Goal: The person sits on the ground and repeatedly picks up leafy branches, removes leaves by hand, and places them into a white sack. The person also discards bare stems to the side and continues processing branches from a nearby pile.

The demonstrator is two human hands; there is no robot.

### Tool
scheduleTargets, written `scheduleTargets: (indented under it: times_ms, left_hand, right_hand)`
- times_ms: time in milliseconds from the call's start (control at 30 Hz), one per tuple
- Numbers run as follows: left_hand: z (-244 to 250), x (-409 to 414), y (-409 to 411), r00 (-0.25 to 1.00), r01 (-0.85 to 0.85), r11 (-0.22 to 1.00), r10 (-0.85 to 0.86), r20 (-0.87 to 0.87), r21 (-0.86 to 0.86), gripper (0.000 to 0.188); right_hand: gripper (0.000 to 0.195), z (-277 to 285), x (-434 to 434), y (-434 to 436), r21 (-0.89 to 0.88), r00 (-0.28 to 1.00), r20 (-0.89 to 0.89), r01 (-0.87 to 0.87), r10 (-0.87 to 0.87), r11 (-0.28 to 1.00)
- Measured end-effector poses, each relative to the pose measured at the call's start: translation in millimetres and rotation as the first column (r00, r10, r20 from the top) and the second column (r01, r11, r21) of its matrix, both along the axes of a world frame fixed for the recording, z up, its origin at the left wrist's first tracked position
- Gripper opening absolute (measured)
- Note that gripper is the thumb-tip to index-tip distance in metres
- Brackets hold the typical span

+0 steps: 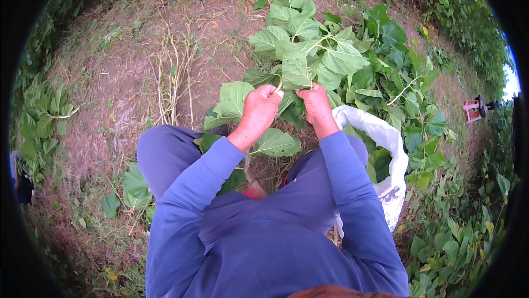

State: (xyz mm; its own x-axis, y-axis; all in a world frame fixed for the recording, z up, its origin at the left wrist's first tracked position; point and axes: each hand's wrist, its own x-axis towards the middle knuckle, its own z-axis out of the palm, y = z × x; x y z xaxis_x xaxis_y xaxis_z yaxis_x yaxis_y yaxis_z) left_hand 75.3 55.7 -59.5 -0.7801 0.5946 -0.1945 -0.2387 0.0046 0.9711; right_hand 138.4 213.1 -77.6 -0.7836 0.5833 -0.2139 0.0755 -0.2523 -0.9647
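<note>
My left hand [261,110] grips the stem of a leafy branch [303,46], which stretches away from me with broad, pale-veined green leaves like mulberry. Close beside it, my right hand [317,108] pinches the lower edge of a large leaf [296,73] between thumb and finger. Part of the stem is hidden behind leaves and fingers. Below my left wrist, another broad leaf [276,143] with small holes hangs between my knees. Against my right leg stands a white sack [394,143], its mouth rolled back and green leaves inside.
A heap of leafy branches [384,54] lies ahead to the right, beyond the sack. Thin bare stalks [171,70] lie on the ground to the left. Another leafy bunch [41,126] rests at far left. A pink plastic stool [472,111] stands far right, near dense greenery [458,13].
</note>
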Motion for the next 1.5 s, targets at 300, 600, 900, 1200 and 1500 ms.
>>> scheduleTargets:
  times_ms: [300, 600, 900, 1200, 1500]
  left_hand:
    - [17, -27, -18, 0.979, -0.127, 0.992, 0.124, 0.163, 0.004, 0.013]
    - [15, -12, -9, 0.996, -0.039, 0.999, 0.041, 0.073, -0.027, 0.01]
    - [24, 3, -9, 0.993, 0.087, 0.996, -0.087, 0.076, 0.001, 0.013]
    - [26, 2, -5, 0.984, 0.149, 0.987, -0.142, 0.112, -0.056, 0.01]
    - [20, 3, -3, 0.992, 0.107, 0.988, -0.099, 0.078, -0.108, 0.012]
  right_hand:
    - [0.029, 28, 20, 6, 0.039, 0.992, -0.124, 0.033, -0.028, 0.999]
    - [0.04, 45, 23, 17, 0.11, 0.979, -0.194, 0.088, -0.065, 0.99]
    - [0.029, 46, 18, 11, 0.626, 0.999, 0.025, 0.002, -0.022, 0.78]
    - [0.022, 50, 19, 14, 0.874, 0.966, 0.251, -0.195, -0.069, 0.445]
    - [0.021, 48, 26, 10, 0.867, 0.933, 0.357, -0.318, -0.033, 0.384]
